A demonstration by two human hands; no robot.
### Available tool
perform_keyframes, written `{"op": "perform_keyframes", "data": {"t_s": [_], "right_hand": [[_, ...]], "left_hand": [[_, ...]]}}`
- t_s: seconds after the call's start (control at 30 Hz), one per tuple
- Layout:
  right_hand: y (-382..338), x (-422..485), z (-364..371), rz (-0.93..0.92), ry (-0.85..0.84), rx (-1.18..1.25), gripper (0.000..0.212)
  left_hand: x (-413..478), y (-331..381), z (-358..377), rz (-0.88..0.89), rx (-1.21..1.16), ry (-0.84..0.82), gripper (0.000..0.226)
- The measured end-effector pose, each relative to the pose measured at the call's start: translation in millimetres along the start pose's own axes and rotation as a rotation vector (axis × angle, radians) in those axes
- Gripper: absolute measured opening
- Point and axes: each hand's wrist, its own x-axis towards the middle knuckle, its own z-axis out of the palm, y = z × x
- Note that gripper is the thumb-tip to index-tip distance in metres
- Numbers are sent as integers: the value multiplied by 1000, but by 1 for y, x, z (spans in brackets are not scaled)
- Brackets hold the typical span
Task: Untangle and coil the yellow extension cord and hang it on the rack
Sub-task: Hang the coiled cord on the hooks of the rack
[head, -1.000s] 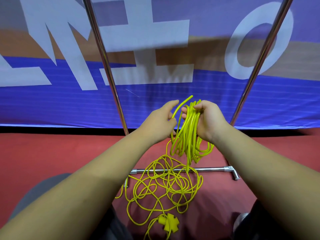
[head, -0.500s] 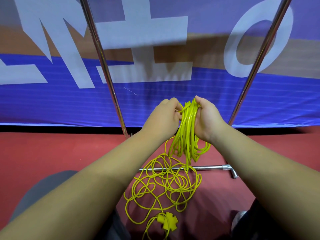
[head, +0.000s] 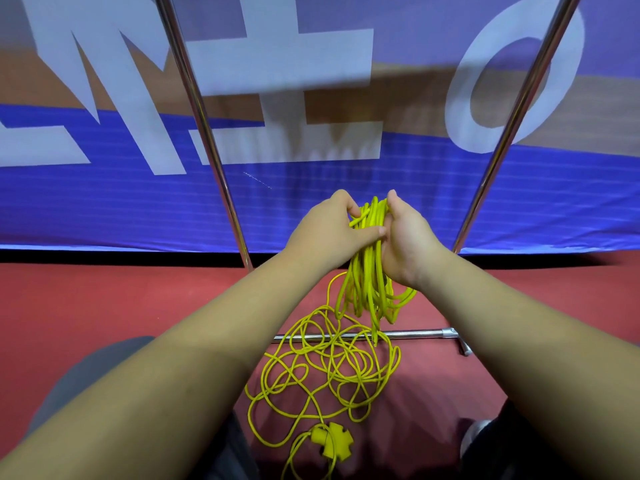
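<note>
Right hand (head: 405,244) was clenched round a bundle of finished loops of the yellow cord (head: 372,271), held up between the two uprights of the rack (head: 204,133). It worked as the spool, so the loops hung free below the fist. Left hand (head: 329,233) sat tight against it, fingers curled over the top of the bundle and thumb pressing strands in; my read is it was seating the next loop. A short cord tip poked out between the two hands. The rest of the cord lay in a loose tangle (head: 332,368) on the red floor (head: 104,299) directly below, draped across the base bar (head: 415,332), with the cross-shaped socket block (head: 332,439) nearest the person. The pile being under the hands meant slack could feed straight up. Estimate: about half coiled, nothing on the rack yet. Risk: crossings in the pile cinching into a knot when pulled.
</note>
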Motion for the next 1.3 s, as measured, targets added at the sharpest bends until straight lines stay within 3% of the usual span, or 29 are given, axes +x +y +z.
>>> {"op": "perform_keyframes", "data": {"t_s": [0.23, 0.6, 1.0, 1.13, 1.3], "right_hand": [[7, 1, -3, 39, -53, 7, 72], [7, -3, 0, 31, -53, -24, 30], [11, 2, 4, 44, -29, 46, 34], [11, 6, 2, 25, 8, -22, 48], [8, 3, 1, 17, -6, -38, 37]], "left_hand": [[5, -3, 2, -34, -32, -65, 41], [8, -9, -4, -30, -53, -75, 33], [8, -4, 0, -45, 97, 25, 16], [9, -5, -3, -92, -12, 40, 15], [5, 0, -6, -71, -227, 31, 30]]}}
